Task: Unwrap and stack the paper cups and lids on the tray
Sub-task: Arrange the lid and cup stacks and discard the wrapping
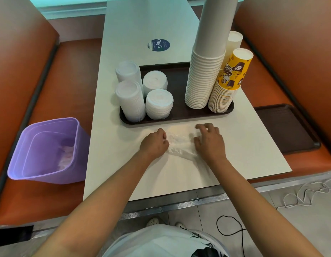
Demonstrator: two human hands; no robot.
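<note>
Booth table [235, 145]: cups [205, 78] and lids [131, 101] stand stacked on the tray [179, 115]; just before it, left hand [154, 143] pinches the empty wrapper [181, 143], right hand [209, 140] loosely presses it; binning remains.

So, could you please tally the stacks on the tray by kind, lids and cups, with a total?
Lid stacks: 4
White cup stacks: 2
Yellow cup stack: 1
Total on the tray: 7

Yellow printed cups [233, 75], white lids [130, 101], dark brown tray [179, 115], lilac bin [48, 151].
</note>
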